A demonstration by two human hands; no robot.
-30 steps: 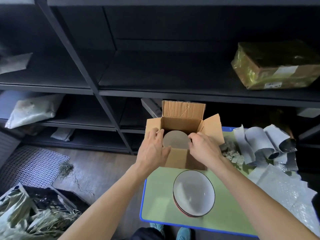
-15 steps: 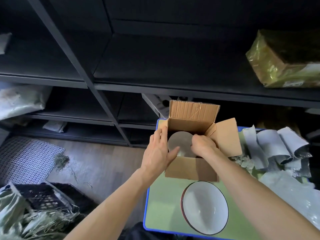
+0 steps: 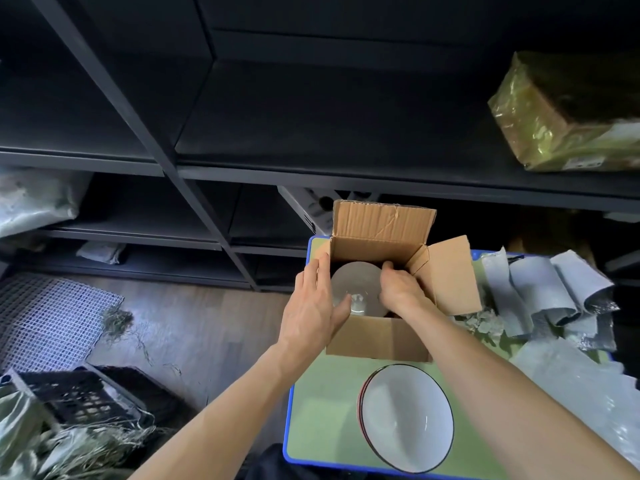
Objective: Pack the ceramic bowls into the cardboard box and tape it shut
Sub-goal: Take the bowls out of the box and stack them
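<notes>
As the person bends over the box (image 3: pixel 377 337), the bowl (image 3: pixel 356 289) has dropped lower than it sat a second ago: then it was up near the rim, now it stands on edge well down between the walls. The right hand (image 3: pixel 398 292) has gone in with it, its fingers curled over the bowl's right edge and gripping it. The left hand (image 3: pixel 311 306) lies flat along the box's left side with the fingers straight and only the thumb resting on the bowl, steadying rather than holding.

To my eye that means this bowl is nearly seated, but the job is far from done. The stacked bowls (image 3: pixel 407 417) wait on the tabletop (image 3: pixel 322 410) just in front of the box, all the flaps I can see stand open, and no tape shows from here.

The tabletop is pale green with a blue edge. Grey padded sleeves (image 3: pixel 540 289) lie heaped to the right of the box. Behind it run dark shelves (image 3: pixel 311 133), with a gold-wrapped parcel (image 3: pixel 568 112) on the upper right. Down on the wooden floor (image 3: pixel 190 323) to the left are a white mesh mat (image 3: pixel 45 317) and a black crate (image 3: pixel 79 396) trailing straw.
</notes>
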